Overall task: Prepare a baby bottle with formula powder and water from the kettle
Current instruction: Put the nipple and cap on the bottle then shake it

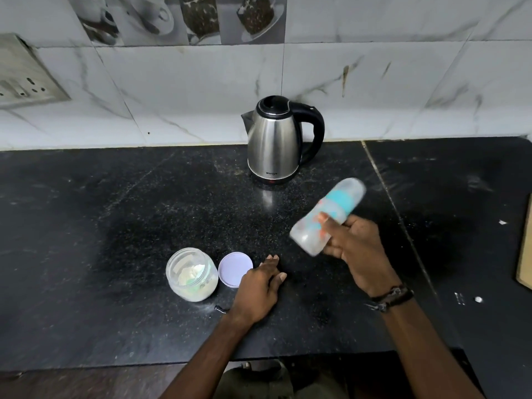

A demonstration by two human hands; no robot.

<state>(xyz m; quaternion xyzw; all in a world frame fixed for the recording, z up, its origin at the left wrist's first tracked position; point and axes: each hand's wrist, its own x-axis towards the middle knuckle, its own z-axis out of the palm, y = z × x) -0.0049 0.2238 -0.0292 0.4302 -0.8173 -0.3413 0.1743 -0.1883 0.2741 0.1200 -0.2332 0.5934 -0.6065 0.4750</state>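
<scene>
Right of centre in the frame, your right hand point(355, 246) is wrapped around a baby bottle point(328, 216), holding it up off the black counter point(115, 214). That bottle is tilted, its capped top slanting toward the upper right and its base toward the lower left, and it looks blurred. It has a teal band near the top, and your thumb crosses its front. You wear a dark band point(391, 298) on that wrist.

Lower and nearer the middle, your left hand point(260, 280) lies palm down on the counter, fingers loosely stretched, gripping nothing. Its fingertips point toward the upper part of the frame, and it sits well below and to the left of the bottle.

Just left of that hand is a round pale lilac lid point(234, 269), flat on the counter, with the hand's edge overlapping it. Touching or almost touching the lid on its left stands an open clear jar point(192, 273) with white powder inside.

At upper centre, the steel kettle point(276, 139) stands upright by the marbled wall tiles point(172, 90), black handle to the right, lid shut, well apart from both hands. A wall socket point(26, 79) sits at the far upper left.
</scene>
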